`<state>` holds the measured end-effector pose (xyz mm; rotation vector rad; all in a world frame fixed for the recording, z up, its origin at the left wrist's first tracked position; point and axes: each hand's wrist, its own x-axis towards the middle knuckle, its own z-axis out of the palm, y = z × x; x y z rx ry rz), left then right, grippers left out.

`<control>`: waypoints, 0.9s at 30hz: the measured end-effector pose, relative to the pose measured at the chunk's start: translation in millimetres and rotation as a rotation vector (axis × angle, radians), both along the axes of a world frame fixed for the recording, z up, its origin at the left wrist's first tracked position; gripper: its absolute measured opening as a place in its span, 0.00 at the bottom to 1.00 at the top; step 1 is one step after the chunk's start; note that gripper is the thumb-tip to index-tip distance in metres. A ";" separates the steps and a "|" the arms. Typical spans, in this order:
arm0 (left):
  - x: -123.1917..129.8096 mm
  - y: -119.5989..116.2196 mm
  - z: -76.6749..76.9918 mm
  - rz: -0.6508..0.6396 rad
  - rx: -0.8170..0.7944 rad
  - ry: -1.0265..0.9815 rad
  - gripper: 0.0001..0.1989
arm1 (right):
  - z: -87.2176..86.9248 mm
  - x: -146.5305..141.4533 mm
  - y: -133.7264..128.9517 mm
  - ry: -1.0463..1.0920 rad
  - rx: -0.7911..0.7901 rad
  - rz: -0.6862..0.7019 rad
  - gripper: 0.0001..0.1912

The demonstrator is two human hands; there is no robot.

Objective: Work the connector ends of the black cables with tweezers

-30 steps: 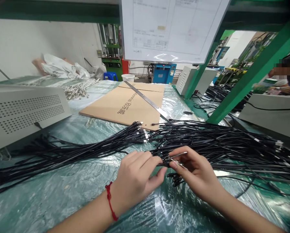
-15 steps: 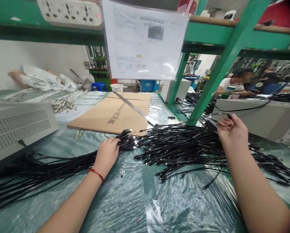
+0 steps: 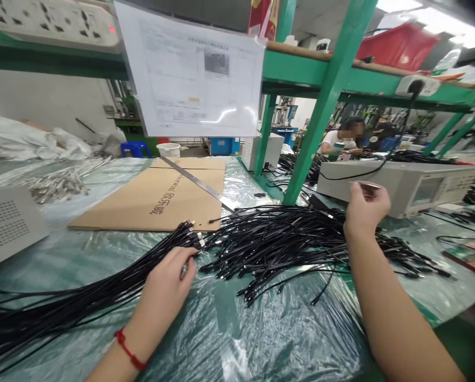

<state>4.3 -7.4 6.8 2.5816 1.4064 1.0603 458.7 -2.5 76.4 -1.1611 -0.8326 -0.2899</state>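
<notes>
L hand [image 3: 169, 281] had fingers curled w/ thumb apart from index, fingertips just beside the plug ends of a bundle of blk USB cables [image 3: 114, 279] on the plastic-covered table [image 3: 277, 334]; couldn't tell if it pinched one. R hand [image 3: 367, 212] was raised nr the far edge of a loose pile of blk cables [image 3: 277, 233], thumb & fingers pressed on a thin shiny item [image 3: 369, 185], too small to ID. Behind the plugs lay a cardboard sheet [image 3: 174, 199] w/ a metal ruler [image 3: 198, 183] set diagonally across it.
</notes>
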 end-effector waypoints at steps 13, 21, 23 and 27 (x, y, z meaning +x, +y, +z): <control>21.6 -50.5 18.3 -0.252 0.115 -0.189 0.08 | -36.4 -214.7 -70.6 -0.616 -0.354 0.925 0.11; 24.6 -57.2 22.9 -0.280 0.065 -0.310 0.06 | -50.3 -210.4 -68.5 -0.716 -0.313 0.829 0.16; 25.2 -57.9 23.4 -0.270 0.060 -0.319 0.04 | -51.5 -211.2 -69.9 -0.717 -0.315 0.806 0.17; 27.5 -58.6 22.8 -0.254 0.112 -0.271 0.04 | -48.5 -212.1 -74.4 -0.757 -0.285 0.843 0.20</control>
